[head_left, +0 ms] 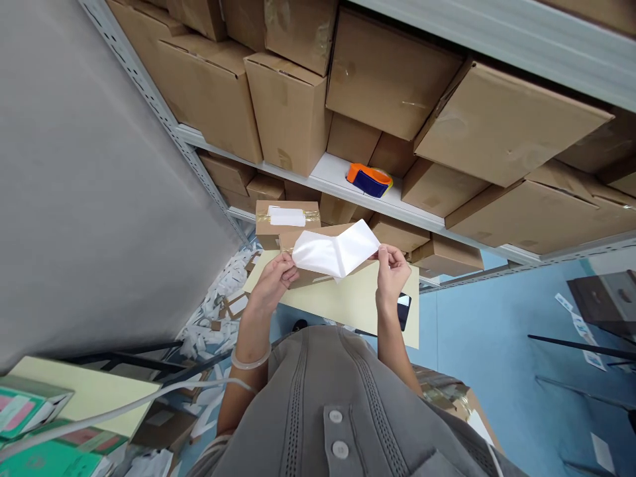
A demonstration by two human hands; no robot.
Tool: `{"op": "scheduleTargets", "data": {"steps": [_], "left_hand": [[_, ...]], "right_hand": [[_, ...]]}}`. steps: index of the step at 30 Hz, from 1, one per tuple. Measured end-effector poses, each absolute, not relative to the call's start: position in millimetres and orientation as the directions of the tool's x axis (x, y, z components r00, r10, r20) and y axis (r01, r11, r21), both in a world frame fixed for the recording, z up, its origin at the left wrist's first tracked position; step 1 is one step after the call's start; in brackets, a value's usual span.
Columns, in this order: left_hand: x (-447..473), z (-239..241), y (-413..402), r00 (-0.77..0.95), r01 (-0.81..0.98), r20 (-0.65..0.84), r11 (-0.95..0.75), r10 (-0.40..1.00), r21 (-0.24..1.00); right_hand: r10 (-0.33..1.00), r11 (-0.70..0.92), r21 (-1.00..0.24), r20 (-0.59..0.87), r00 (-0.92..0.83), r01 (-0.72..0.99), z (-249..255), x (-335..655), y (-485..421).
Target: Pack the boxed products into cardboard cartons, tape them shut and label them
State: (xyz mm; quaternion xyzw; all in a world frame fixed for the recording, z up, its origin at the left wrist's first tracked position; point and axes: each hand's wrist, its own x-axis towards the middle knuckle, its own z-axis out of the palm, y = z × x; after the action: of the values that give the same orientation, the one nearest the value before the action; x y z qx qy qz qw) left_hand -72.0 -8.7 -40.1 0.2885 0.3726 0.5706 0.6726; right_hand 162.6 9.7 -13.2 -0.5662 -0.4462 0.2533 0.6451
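Observation:
I hold a white sheet of paper or label (336, 252) stretched between both hands above a pale yellow table (348, 301). My left hand (275, 279) pinches its left end, a clear bangle on that wrist. My right hand (392, 268) pinches its right end. The sheet is creased in the middle. Right behind it stands a small brown cardboard box (318, 235), and another box with a white label taped on top (287, 218) sits just beyond.
Metal shelving (348, 189) packed with cardboard boxes fills the background, with an orange and blue tape dispenser (369, 179) on one shelf. A dark phone (403, 310) lies on the table. White paper scraps (218, 298) litter the blue floor. Green boxes (30, 411) lie at the lower left.

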Motion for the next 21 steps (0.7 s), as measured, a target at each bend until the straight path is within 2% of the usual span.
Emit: {"op": "scheduleTargets", "data": {"steps": [9,13,15,17,19,21], "left_hand": [[-126,-56,-23,-0.183,-0.507,-0.206,0.088,0.961,0.858],[-159,-68,-36,-0.38,-0.41,-0.221,0.051,0.898,0.911],[-175,-75,-44,-0.543,-0.271,-0.223,0.082,0.81,0.959],[-191,-83,-53,-0.712,-0.057,-0.177,0.196,0.679,0.979],[-203,-89,-60,-0.816,0.182,-0.077,0.381,0.573,0.907],[-212,-96,-67,-0.859,0.337,0.003,0.562,0.511,0.755]], "right_hand": [[0.834,0.254,-0.963,0.267,0.484,0.093,-13,159,17],[0.842,0.238,-0.966,0.256,0.475,0.099,-9,157,21],[0.85,0.223,-0.969,0.248,0.465,0.109,-8,155,22],[0.862,0.216,-0.97,0.242,0.445,0.109,-8,152,24],[0.878,0.215,-0.972,0.237,0.415,0.1,-8,148,24],[0.891,0.215,-0.972,0.233,0.39,0.09,-9,143,24]]}}
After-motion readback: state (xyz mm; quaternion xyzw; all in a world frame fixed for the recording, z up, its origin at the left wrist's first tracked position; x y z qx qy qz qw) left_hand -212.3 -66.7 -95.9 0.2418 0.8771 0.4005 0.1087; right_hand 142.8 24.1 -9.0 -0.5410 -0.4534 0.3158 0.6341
